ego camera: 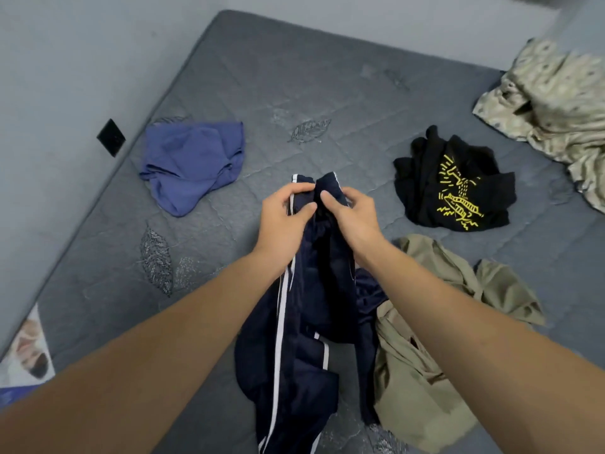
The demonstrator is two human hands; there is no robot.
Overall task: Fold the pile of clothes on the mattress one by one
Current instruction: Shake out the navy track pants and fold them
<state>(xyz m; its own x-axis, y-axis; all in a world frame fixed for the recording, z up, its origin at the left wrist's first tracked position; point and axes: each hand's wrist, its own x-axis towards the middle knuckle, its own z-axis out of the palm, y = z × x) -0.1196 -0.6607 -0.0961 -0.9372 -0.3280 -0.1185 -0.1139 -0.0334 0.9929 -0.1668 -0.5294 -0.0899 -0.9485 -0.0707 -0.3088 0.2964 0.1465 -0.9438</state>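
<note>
- Navy fabric with white side stripes, a pair of track trousers (311,309), hangs bunched between both hands above the middle of the grey quilted mattress (262,77).
- The left hand (284,217) and the right hand (350,214) sit close together, almost touching, each with fingers and thumb pinched on the top edge of the trousers.
- The rest of the garment droops from that grip and pools in loose folds on the mattress near the person.
- The cloth looks thin, smooth and light, probably a little slippery, with no stiffness of its own. It should hold no shape until laid flat.
- A sensible hold would be the waistband, one hand at each side seam where the white stripes begin, so the legs drop straight. Whether the edge now held is the waistband, I cannot tell.
- Touching the trousers on the right lies a crumpled khaki garment (425,339), which crowds the space where the legs would be spread.
- Beyond it, well apart, sits a black T-shirt (455,185) with a yellow print, also crumpled.
- At the far right edge lies a heap of pale patterned fabric (556,93).
- To the left, well apart, a blue garment (193,162) lies rumpled near the wall.
- A small black plate (111,137) is fixed to that wall.
- Open mattress lies ahead of the hands.
</note>
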